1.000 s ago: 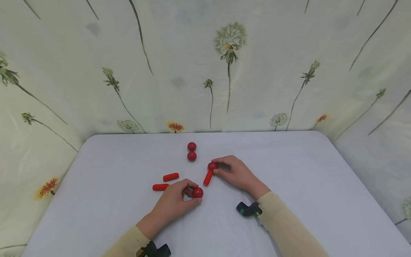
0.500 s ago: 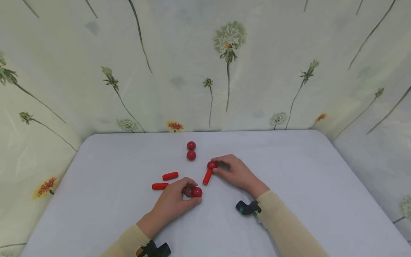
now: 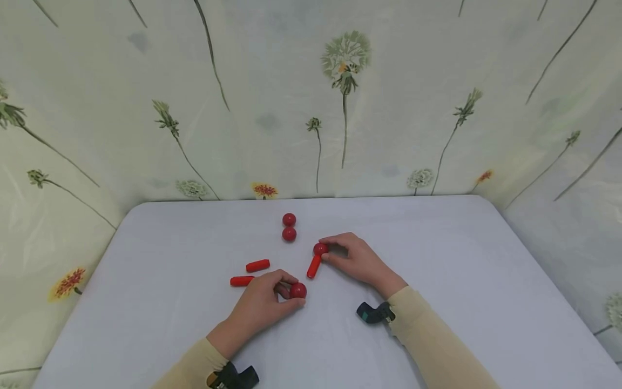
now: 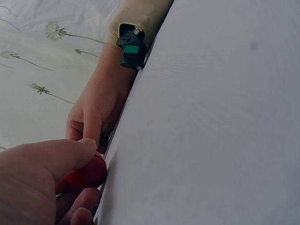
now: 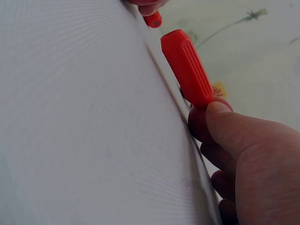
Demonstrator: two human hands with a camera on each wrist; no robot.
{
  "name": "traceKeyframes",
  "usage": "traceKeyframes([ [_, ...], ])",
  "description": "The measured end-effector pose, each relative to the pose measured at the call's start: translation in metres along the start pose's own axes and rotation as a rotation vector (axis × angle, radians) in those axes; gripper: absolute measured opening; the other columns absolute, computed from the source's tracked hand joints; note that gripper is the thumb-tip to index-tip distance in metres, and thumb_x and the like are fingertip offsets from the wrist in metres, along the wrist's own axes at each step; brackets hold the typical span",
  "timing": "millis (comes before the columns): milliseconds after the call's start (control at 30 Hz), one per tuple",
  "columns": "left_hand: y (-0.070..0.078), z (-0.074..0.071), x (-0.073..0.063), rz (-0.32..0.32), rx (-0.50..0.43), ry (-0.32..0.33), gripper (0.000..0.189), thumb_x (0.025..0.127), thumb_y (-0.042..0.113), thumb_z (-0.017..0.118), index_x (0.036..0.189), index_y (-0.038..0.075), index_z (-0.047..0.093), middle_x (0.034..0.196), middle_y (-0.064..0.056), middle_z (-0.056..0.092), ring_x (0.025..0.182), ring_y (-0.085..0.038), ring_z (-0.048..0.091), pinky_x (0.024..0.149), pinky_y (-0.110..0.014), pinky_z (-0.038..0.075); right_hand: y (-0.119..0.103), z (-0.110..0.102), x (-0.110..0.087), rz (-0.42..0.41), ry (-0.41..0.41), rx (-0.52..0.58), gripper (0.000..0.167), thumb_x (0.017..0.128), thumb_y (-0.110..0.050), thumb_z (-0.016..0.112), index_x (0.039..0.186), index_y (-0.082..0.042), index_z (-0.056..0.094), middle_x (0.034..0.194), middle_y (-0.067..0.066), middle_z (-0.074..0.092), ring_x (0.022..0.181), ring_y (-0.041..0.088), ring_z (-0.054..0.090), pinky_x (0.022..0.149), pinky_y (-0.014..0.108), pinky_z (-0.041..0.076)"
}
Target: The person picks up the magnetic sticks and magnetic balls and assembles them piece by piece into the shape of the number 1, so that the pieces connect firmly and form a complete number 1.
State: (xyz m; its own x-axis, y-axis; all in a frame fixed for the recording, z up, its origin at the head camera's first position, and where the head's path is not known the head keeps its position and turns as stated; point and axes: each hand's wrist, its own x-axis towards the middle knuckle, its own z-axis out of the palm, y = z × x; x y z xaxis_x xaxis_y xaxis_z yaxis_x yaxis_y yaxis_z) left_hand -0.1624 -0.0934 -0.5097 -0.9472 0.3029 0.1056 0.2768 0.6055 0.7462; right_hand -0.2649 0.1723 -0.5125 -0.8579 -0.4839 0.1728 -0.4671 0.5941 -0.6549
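Observation:
My left hand [image 3: 259, 302] pinches a glossy red ball [image 3: 298, 290] between thumb and fingers, low over the white table. In the left wrist view the thumb lies on the near side of that ball [image 4: 91, 173]. Farther back and to the right, my right hand [image 3: 358, 262] pinches a second red ball [image 3: 319, 249]. A red ridged plastic rod [image 3: 313, 267] joins or touches this ball and points toward the left hand. The right wrist view shows the rod [image 5: 187, 70] sticking out beyond the thumb; its contact with the ball is partly covered.
Two red balls, a far one [image 3: 289, 219] and a near one [image 3: 289, 234], sit in line at the back. Left of centre lie two more red rods, one [image 3: 257, 265] whole, the other [image 3: 241, 281] partly behind the left hand. A flowered curtain [image 3: 272, 108] surrounds the table [image 3: 461, 259].

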Motion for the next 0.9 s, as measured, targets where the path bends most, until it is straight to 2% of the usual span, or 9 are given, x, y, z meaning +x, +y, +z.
traceKeyframes([
  [100, 0.002, 0.000, 0.000, -0.005, -0.005, 0.003, 0.034, 0.080, 0.042, 0.081, 0.106, 0.027, 0.066, 0.086, 0.019, 0.063, 0.074, -0.001, 0.060, 0.066, -0.026, 0.051, 0.000, 0.000, 0.000, -0.008, 0.005, -0.003, 0.038, 0.091, -0.040, 0.072, 0.127, -0.032, 0.066, 0.119, -0.019, 0.061, 0.115, 0.008, 0.053, 0.098, 0.039, 0.045],
  [300, 0.006, 0.002, 0.003, -0.036, 0.013, 0.029, 0.037, 0.076, 0.052, 0.081, 0.100, 0.030, 0.064, 0.083, 0.018, 0.061, 0.072, -0.003, 0.058, 0.064, -0.025, 0.050, 0.000, 0.000, 0.000, -0.020, 0.011, -0.002, 0.038, 0.090, -0.040, 0.072, 0.127, -0.031, 0.066, 0.119, -0.019, 0.062, 0.115, 0.009, 0.054, 0.098, 0.040, 0.045],
  [533, 0.009, 0.006, 0.008, 0.003, 0.080, 0.070, 0.036, 0.078, 0.054, 0.080, 0.095, 0.027, 0.062, 0.075, 0.012, 0.056, 0.065, -0.006, 0.053, 0.057, -0.024, 0.047, 0.001, 0.000, 0.000, -0.016, 0.012, 0.006, 0.039, 0.090, -0.043, 0.071, 0.127, -0.032, 0.066, 0.120, -0.019, 0.061, 0.115, 0.009, 0.054, 0.098, 0.040, 0.045],
  [900, 0.014, 0.008, 0.017, 0.032, 0.111, 0.074, 0.036, 0.080, 0.053, 0.078, 0.098, 0.026, 0.063, 0.082, 0.015, 0.059, 0.065, -0.006, 0.052, 0.057, -0.023, 0.046, 0.002, 0.000, 0.001, -0.019, 0.007, 0.010, 0.040, 0.090, -0.046, 0.070, 0.127, -0.031, 0.066, 0.122, -0.016, 0.062, 0.118, 0.010, 0.053, 0.099, 0.043, 0.044],
])
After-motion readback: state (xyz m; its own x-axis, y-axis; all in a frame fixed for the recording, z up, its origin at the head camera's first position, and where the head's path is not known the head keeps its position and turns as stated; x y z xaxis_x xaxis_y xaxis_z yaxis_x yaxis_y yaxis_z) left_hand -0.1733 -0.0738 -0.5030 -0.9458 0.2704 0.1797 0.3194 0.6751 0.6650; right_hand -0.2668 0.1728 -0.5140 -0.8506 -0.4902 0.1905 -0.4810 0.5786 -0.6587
